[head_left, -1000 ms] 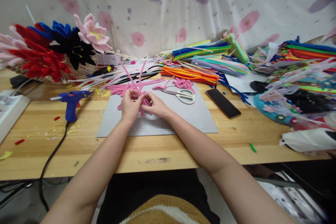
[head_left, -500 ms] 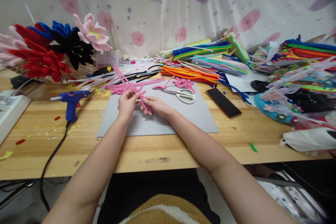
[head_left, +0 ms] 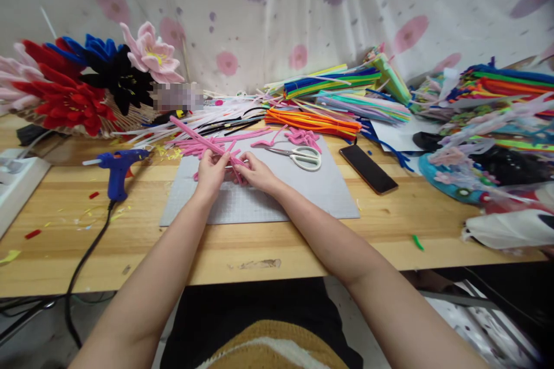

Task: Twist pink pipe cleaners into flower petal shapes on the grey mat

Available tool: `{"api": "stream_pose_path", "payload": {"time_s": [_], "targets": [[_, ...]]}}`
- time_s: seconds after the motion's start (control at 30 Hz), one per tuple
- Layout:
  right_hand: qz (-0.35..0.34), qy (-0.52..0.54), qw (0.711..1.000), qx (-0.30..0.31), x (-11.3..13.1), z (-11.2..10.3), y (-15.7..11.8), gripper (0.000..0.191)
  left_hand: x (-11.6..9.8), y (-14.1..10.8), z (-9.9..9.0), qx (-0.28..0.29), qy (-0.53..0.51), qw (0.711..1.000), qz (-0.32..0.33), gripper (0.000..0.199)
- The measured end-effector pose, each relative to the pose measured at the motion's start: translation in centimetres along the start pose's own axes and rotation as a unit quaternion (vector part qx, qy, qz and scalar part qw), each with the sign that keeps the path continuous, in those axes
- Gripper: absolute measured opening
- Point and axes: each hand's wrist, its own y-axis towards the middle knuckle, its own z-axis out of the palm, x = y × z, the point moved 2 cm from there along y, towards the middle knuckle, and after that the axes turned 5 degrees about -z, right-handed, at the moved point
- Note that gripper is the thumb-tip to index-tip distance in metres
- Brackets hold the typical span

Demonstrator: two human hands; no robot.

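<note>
Pink pipe cleaners (head_left: 190,131) slant up and to the left from between my two hands, over the grey cutting mat (head_left: 259,204). My left hand (head_left: 212,170) pinches them with thumb and fingers. Close beside it, my right hand (head_left: 255,172) grips their lower ends; its fingertips are partly hidden by the pipe cleaners. More pink pipe cleaners lie on the mat behind my hands. Scissors (head_left: 305,158) with pale handles rest to the right, near a bent pink pipe-cleaner piece (head_left: 303,137).
A blue glue gun (head_left: 118,173) with a cord stands at left, near fuzzy flowers (head_left: 78,101). A phone (head_left: 369,168) lies right of the mat. Bundles of coloured pipe cleaners (head_left: 314,122) line the back. Plastic-wrapped items (head_left: 489,167) crowd the right side.
The pink pipe cleaners have swung lower and to the left, and now lie closer together. My right hand has shifted slightly up, with its fingers drawn in.
</note>
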Motion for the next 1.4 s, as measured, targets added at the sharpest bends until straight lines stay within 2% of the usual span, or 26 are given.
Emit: {"api": "stream_pose_path", "payload": {"time_s": [0.1,0.2,0.33,0.53,0.77,0.9,1.07,1.13,1.27,1.4], "targets": [[-0.03,-0.001,0.999,-0.012,0.3,-0.4,0.1,0.02,0.0,0.1,0.0,0.009,0.011,1.0,0.026,0.032],[-0.007,0.049,0.999,0.016,0.6,-0.6,0.1,0.016,0.0,0.1,0.0,0.032,0.032,0.998,0.04,0.031],[0.034,0.077,0.996,0.02,1.1,-1.0,0.1,0.006,-0.1,0.0,0.1,0.062,0.038,0.997,0.021,0.034],[0.036,0.083,0.996,-0.007,1.4,-1.6,-0.1,0.005,-0.2,-0.2,-0.1,0.108,0.032,0.993,-0.013,0.039],[0.06,0.142,0.988,-0.006,0.9,-1.8,0.0,0.008,0.1,-0.1,-0.1,0.119,0.055,0.991,-0.014,0.034],[0.051,0.1,0.993,-0.02,1.2,-2.1,-0.1,0.006,0.5,-0.1,0.0,0.133,0.056,0.99,-0.007,0.033],[0.022,0.071,0.997,0.016,1.7,-1.7,-0.3,0.02,0.6,0.3,-0.2,0.092,0.073,0.993,0.032,0.03],[0.013,0.069,0.997,0.022,1.6,-1.5,-0.3,0.026,0.6,0.3,-0.2,0.085,0.071,0.993,0.029,0.03],[0.013,0.064,0.998,0.025,1.0,-1.4,-0.3,0.02,0.4,-0.1,-0.1,0.11,0.059,0.992,-0.005,0.036],[0.024,0.076,0.997,0.019,1.1,-1.7,-0.4,0.018,0.2,-0.3,0.0,0.14,0.059,0.988,-0.01,0.043]]}}
